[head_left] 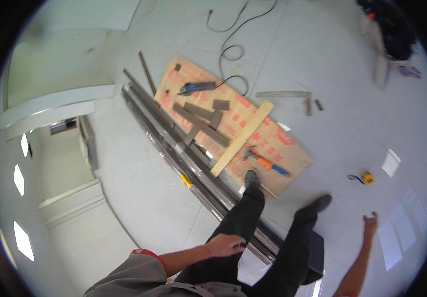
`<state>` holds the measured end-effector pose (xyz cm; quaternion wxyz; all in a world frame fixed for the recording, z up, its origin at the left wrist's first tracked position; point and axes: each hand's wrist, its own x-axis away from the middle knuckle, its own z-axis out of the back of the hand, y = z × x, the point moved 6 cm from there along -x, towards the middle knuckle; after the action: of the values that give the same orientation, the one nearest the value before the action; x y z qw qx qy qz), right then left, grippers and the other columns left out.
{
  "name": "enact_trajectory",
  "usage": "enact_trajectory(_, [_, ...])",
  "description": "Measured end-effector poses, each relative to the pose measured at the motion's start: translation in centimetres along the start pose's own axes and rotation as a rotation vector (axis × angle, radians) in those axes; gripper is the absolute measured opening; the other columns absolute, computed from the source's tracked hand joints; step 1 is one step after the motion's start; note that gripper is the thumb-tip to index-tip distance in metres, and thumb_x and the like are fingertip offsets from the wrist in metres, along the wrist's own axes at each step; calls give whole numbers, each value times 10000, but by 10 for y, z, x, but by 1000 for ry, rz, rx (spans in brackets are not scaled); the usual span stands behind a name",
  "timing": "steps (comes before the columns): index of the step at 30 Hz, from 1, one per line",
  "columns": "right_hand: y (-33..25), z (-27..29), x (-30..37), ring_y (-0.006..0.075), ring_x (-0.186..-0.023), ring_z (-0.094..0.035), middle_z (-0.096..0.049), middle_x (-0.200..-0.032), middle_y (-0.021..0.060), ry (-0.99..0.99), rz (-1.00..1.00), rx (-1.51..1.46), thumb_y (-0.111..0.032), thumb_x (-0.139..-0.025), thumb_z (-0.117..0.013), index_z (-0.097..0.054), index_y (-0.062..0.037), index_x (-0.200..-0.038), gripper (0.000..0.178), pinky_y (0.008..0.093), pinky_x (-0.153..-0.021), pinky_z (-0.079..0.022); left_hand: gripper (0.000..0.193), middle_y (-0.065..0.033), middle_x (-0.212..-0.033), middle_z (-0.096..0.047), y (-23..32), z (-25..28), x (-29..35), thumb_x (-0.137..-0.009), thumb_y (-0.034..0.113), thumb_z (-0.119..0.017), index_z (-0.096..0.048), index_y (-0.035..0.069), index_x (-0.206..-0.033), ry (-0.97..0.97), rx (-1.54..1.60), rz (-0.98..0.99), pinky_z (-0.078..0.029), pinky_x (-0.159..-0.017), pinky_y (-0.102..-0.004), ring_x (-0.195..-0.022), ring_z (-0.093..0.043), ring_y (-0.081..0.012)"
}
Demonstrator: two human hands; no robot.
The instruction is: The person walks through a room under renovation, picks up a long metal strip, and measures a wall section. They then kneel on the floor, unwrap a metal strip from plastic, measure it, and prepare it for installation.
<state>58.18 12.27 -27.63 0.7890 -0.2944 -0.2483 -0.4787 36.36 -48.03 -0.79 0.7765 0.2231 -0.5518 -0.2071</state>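
My left hand [227,245] is by my left thigh, its fingers curled in; whatever they may hold is hidden. Out to the right, my right hand [370,222] reaches over the floor with thumb and fingers apart, holding nothing. The nearest thing beyond it is a yellow tape measure [368,178] with a dark strap, apart from the fingers. Ahead of my feet lies a printed board [292,163]. On it are a claw hammer [265,162] with an orange and blue handle, a wooden plank [243,138] and a blue corded power tool [197,87].
Long dark metal profiles [189,156] run along the board's left side and under my legs. Several short brown offcuts [203,123] lie on the board. A black cord [222,54] loops across the floor. A metal strip [283,94] lies beyond the board, and dark bags [389,29] are at far right.
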Motion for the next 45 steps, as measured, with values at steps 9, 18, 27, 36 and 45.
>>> enact_trajectory(9, [-12,-129,-245,340,-1113,-625,-629,-1243,247,-6,-19,-10,-379,-902,-704,-385,-30,-1483,749,414,-945,-490,355,-119,-856,-676,7,38,-12,-842,190,-779,-662,-43,-1083,225,115,-165,-542,-534,-300,-665,-684,-232])
enact_trajectory(18, [2,-167,-232,288,-1048,-655,-653,-1187,153,95,165,29,-219,-905,-664,-558,-42,-1289,436,391,-866,-535,314,-108,-855,-642,-13,49,-19,-844,236,-784,-658,17,-1032,300,114,-289,-511,-519,-351,-678,-655,-266])
enact_trajectory(27, [-314,-223,250,68,-618,-489,-560,-777,-6,-771,-118,-741,-265,-936,-625,-619,-91,-1092,234,231,-535,-408,268,-121,-812,-621,-31,34,35,-957,328,-620,-623,69,-1024,277,262,-108,-528,-647,-413,-760,-662,-317])
enact_trajectory(36, [-515,-85,476,375,-1111,-586,-571,-1194,217,-833,677,228,-413,-764,-778,-558,-21,-1227,646,450,-939,-487,600,-101,-1061,-679,-86,-28,80,-937,631,-537,-630,94,-1188,210,1567,352,-548,-800,-349,-963,-672,-229])
enact_trajectory(45, [-622,-111,598,343,-1154,-604,-577,-1270,213,-949,750,340,-432,-792,-763,-528,-8,-1297,700,422,-962,-490,538,-82,-1158,-626,-85,63,205,-901,409,-701,-590,47,-1283,426,1723,-102,-473,-920,-306,-1070,-583,-166])
